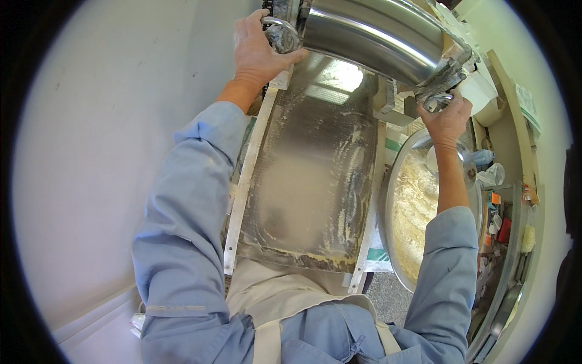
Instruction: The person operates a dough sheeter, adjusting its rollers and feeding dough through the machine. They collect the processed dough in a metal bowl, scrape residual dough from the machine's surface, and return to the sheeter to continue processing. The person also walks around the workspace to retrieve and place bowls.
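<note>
A large shiny steel roller [370, 33] lies across the top of a machine. At its left end my left hand [257, 51] curls around a metal ring-shaped handle [282, 31], thumb stretched out below it. My right hand [447, 119] grips a similar ring handle [438, 102] at the roller's right end, its fingertips partly hidden. Between my forearms a flat tray-like bed [303, 170] slopes from the roller toward my apron. Pale floury residue streaks its dark surface, and light metal rails [251, 182] edge both sides.
Right of the bed stands a big round metal bowl [394, 242] holding pale crumbly flour or dough, under my right forearm. Beyond it a shelf [512, 242] carries small coloured items. A plain pale wall [109, 133] rises on the left. My beige apron [273, 285] touches the bed's near end.
</note>
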`<state>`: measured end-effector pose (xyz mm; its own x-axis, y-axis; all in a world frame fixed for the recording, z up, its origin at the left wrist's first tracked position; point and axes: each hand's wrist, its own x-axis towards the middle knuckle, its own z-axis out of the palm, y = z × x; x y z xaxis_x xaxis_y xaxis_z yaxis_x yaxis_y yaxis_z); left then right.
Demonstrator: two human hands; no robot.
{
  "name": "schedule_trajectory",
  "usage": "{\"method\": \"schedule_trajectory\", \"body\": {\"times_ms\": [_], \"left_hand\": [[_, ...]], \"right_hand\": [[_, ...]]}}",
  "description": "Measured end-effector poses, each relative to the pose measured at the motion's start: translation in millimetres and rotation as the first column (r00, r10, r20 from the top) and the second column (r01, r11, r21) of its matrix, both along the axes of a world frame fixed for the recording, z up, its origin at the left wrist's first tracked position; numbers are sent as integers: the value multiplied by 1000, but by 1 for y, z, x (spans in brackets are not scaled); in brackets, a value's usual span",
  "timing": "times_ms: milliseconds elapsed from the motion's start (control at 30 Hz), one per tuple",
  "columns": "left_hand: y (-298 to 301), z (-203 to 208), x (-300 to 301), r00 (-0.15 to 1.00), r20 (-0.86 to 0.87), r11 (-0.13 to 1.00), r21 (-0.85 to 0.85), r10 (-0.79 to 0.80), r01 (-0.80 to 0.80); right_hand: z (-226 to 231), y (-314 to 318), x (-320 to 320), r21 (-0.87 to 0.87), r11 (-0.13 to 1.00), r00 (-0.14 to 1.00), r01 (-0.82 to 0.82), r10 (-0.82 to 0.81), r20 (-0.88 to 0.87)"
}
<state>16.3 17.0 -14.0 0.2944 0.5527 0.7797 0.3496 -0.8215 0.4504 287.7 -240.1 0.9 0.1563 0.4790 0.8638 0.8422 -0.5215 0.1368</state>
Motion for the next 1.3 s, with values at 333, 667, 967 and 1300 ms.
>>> {"method": "schedule_trajectory", "body": {"times_ms": [333,667,967,1300], "left_hand": [[12,-15,27,963,-70,963,-57,260,-264],[10,-11,25,973,0,973,-13,230,-230],[0,-4,25,985,76,974,-177,154,-138],[7,-12,29,968,55,969,-45,246,-244]], "right_hand": [[-2,1,-1,-30,986,978,162,-165,-131],[-15,14,5,226,966,980,123,-82,-183],[-16,18,-1,344,935,947,83,33,-318],[-24,18,7,338,935,940,104,18,-339]]}}
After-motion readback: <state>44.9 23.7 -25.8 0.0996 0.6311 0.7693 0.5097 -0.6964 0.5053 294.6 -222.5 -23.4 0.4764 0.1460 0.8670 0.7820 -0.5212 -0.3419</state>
